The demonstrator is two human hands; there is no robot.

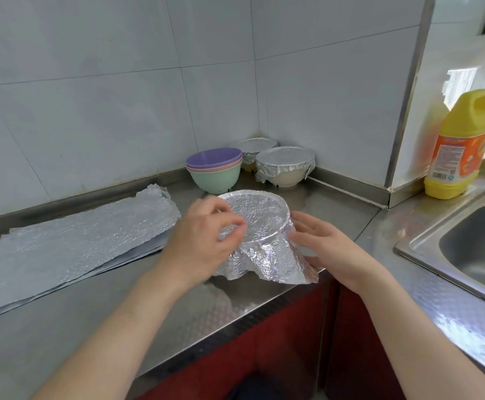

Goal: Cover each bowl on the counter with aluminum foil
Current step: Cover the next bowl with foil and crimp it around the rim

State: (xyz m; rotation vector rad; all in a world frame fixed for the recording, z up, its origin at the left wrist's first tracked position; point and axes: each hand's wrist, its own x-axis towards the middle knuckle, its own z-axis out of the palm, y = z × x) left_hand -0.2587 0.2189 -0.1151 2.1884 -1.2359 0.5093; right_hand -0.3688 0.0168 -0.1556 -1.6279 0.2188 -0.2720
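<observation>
A bowl draped in aluminum foil (260,215) stands near the counter's front edge, its foil skirt hanging loose at the front. My left hand (203,235) has curled fingers pressing the foil on the bowl's left rim. My right hand (319,243) lies with straight fingers against the foil on the right side. Behind stands a stack of three uncovered bowls (214,168), purple on top, then pink, then green. Two foil-covered bowls sit in the corner: a beige one (285,166) and one behind it (254,147).
Flat foil sheets (71,246) lie stacked on the steel counter (177,307) at left. A yellow detergent bottle (460,145) stands at right beside a steel sink (478,249). Tiled walls meet in the corner behind the bowls.
</observation>
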